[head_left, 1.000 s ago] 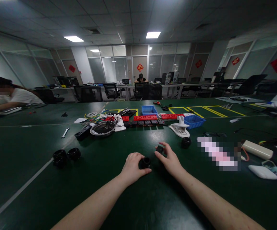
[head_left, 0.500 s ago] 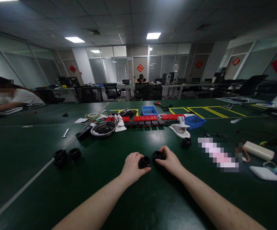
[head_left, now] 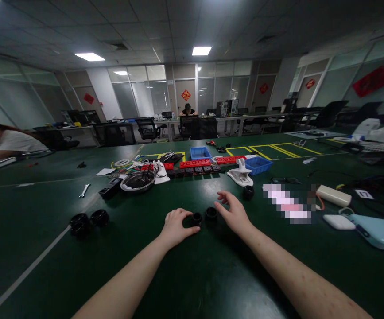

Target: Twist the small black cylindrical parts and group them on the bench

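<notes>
My left hand has its thumb and fingers around a small black round hollow part on the green table. Just right of it stands a second black hollow part, its round opening facing up. Beside that one, my right hand is open, fingers apart and holding nothing. Farther right lies another black round part. On the left side, more of these black parts sit close together, one slightly apart from a clump.
Beyond my hands are a metal bowl, a white clamp-like stand, red socket strips and blue trays. A wrench lies left. A light-blue case lies right. One person sits at the left.
My right hand has let go of its black part, opened and drawn slightly away to the right. My left hand keeps its part. The view has turned a little to the right.
</notes>
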The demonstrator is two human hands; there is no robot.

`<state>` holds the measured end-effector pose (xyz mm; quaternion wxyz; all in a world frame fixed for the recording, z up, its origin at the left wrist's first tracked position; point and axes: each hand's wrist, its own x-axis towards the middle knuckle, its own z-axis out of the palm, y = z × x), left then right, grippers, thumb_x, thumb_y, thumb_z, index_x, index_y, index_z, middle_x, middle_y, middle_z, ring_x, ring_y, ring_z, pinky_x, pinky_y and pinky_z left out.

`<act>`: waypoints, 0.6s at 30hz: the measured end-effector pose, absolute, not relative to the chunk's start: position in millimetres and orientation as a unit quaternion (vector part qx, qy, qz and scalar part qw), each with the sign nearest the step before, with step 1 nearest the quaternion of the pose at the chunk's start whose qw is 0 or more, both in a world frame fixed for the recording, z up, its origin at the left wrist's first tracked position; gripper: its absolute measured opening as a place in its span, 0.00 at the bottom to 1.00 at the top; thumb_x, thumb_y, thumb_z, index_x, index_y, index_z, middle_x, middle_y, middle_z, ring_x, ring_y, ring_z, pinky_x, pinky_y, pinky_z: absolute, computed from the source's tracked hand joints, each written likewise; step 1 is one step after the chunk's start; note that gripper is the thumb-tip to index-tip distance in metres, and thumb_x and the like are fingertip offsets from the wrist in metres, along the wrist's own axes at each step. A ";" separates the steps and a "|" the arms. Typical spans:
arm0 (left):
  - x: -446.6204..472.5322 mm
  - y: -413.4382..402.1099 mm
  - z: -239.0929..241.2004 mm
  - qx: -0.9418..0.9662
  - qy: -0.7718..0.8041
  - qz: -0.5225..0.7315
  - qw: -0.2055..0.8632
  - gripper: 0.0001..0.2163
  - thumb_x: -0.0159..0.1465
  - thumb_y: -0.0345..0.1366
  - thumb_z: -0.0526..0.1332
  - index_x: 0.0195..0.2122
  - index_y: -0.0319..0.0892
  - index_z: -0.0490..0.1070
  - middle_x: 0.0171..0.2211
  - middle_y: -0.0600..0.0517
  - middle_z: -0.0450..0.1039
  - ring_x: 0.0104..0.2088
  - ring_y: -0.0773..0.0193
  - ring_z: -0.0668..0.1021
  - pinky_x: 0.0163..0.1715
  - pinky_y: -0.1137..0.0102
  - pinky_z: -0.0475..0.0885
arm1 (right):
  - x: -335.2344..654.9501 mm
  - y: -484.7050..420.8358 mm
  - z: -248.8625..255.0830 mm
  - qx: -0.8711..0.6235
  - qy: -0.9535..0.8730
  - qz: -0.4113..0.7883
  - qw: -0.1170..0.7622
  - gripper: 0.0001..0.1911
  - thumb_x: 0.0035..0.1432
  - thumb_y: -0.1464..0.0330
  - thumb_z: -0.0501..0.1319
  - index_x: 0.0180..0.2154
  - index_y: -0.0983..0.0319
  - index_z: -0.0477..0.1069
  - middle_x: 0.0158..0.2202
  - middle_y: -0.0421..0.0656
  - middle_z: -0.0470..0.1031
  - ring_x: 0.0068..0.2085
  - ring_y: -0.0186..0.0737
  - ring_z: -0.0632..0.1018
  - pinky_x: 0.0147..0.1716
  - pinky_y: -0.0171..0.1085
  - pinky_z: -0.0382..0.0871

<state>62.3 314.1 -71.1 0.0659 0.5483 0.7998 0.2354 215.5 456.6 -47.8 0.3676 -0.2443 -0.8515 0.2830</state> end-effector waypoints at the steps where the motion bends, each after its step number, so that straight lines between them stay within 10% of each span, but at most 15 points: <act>1: 60.8 313.3 -70.8 0.554 0.795 0.234 0.072 0.21 0.50 0.51 0.60 0.42 0.46 0.69 0.41 0.50 0.67 0.44 0.55 0.67 0.44 0.62 0.59 | 217.5 455.9 -40.9 -0.243 -0.848 0.292 0.369 0.16 0.52 0.63 0.54 0.43 0.62 0.62 0.35 0.43 0.70 0.34 0.39 0.70 0.35 0.38 0.65; 10: 87.8 307.0 -67.9 0.616 0.753 0.233 0.017 0.20 0.46 0.54 0.61 0.30 0.43 0.70 0.33 0.52 0.68 0.38 0.57 0.69 0.42 0.63 0.60 | 253.3 435.5 -23.3 -0.242 -0.900 0.350 0.097 0.15 0.46 0.57 0.59 0.32 0.60 0.71 0.25 0.41 0.72 0.25 0.37 0.70 0.23 0.33 0.59; 18: 115.3 305.7 -64.7 0.664 0.730 0.161 0.001 0.17 0.47 0.52 0.61 0.24 0.41 0.67 0.24 0.52 0.68 0.30 0.60 0.70 0.34 0.67 0.61 | 247.7 399.8 -67.6 -0.283 -0.921 0.233 0.135 0.18 0.39 0.56 0.63 0.32 0.61 0.70 0.30 0.43 0.70 0.31 0.41 0.71 0.28 0.35 0.61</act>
